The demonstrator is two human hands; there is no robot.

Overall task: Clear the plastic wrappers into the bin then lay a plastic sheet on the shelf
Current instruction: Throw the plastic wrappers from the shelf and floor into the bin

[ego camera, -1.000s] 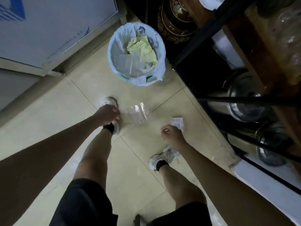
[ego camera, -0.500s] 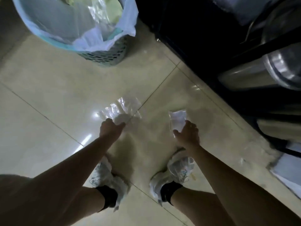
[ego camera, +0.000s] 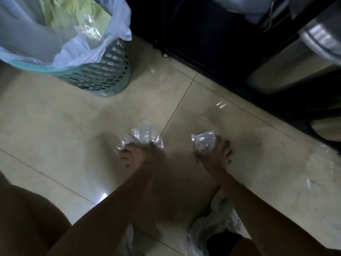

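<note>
i see two clear plastic wrappers down on the tiled floor (ego camera: 73, 135). the larger crumpled wrapper (ego camera: 143, 135) lies on a tile joint, and my left hand (ego camera: 140, 156) is bunched over its near edge, fingers curled into the plastic. the smaller wrapper (ego camera: 203, 141) sits to the right of it, well apart, and my right hand (ego camera: 215, 156) presses on its near end with the fingers spread around it; i cannot tell whether either piece is lifted clear of the tile. the two hands are apart, each on its own wrapper.

beyond the left hand stands the bin (ego camera: 103, 76), a green slatted basket with a pale bag liner (ego camera: 77, 50) folded over its rim. inside it i make out yellow-green paper (ego camera: 73, 10) and another bit of clear plastic (ego camera: 90, 32).

along the right runs a dark shelf unit (ego camera: 212, 45) holding a steel pot (ego camera: 304, 58). a white shoe (ego camera: 217, 218) shows below my right forearm.
</note>
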